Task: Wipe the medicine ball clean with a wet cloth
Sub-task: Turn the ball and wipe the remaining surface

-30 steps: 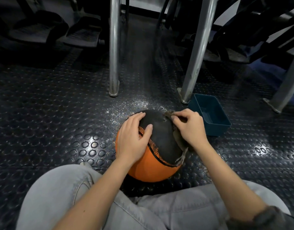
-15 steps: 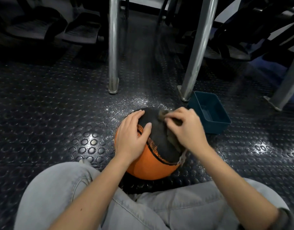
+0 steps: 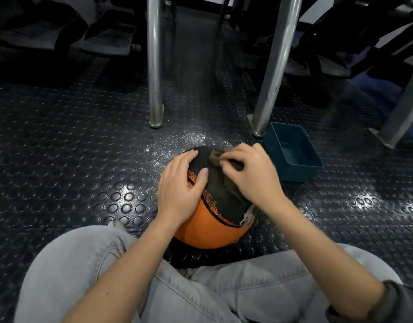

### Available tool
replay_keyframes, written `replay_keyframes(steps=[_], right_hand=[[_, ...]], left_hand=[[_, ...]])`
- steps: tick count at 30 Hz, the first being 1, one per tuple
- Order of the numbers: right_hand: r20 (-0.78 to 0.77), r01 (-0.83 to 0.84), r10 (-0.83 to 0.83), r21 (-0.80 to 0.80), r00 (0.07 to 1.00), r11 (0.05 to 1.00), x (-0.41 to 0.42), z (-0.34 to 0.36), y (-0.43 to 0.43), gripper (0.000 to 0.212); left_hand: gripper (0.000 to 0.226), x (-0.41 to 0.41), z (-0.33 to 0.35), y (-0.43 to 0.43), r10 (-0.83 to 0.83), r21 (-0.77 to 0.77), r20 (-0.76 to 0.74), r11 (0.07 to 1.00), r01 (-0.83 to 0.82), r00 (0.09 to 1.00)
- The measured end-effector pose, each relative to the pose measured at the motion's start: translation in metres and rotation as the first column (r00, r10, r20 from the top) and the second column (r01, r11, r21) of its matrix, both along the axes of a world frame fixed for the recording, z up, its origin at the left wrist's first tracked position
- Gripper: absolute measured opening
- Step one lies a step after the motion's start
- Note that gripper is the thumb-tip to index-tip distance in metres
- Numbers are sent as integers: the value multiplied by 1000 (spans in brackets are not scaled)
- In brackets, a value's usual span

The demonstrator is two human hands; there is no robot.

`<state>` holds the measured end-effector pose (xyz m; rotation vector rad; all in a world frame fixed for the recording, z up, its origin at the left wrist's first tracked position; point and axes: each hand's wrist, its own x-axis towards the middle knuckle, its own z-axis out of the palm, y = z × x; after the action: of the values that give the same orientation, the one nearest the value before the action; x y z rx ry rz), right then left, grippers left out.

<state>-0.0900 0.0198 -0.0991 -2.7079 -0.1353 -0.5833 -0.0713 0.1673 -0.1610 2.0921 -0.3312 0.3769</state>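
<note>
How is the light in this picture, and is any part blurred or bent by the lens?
Head view: the light is dim, and the far background is almost black. Head view: bright glare spots sit on the studded floor left of the medicine ball. Head view: the metal legs seem splayed by the wide lens; the right hand on the cloth looks slightly soft.

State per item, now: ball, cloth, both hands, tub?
medicine ball: on the floor, under both hands
cloth: bunched on the ball's top, end trailing down its right side
left hand: flat on the ball, fingers spread
right hand: pinches the cloth against the ball
blue tub: upright, apart from ball
</note>
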Motion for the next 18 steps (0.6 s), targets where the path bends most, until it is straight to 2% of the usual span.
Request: replay_keyframes(steps=[3,5,9,12,15,18], right_hand=[[-132,199,-181,138,975,970,24,1,-22,21],[-145,229,-207,165,968,959,25,2,-18,20],[55,57,-60,63,997,996,-8,1,13,14],[37,-26,25,36,999,999,-14,2,10,13],[-85,113,-106,80,991,990,11,1,-15,18],[-172,266,-233,202,957,942,26,2,-24,21]], left_hand=[[62,0,1,-4,-6,12,3,1000,6,1000],[62,1,1,-3,11,19,11,1000,-11,1000],[60,1,0,2,45,-2,19,999,-45,999],[59,0,0,1,22,9,8,1000,-22,1000],[61,1,2,-4,6,35,-3,999,-5,1000],[62,2,3,-5,12,37,4,999,-13,1000]])
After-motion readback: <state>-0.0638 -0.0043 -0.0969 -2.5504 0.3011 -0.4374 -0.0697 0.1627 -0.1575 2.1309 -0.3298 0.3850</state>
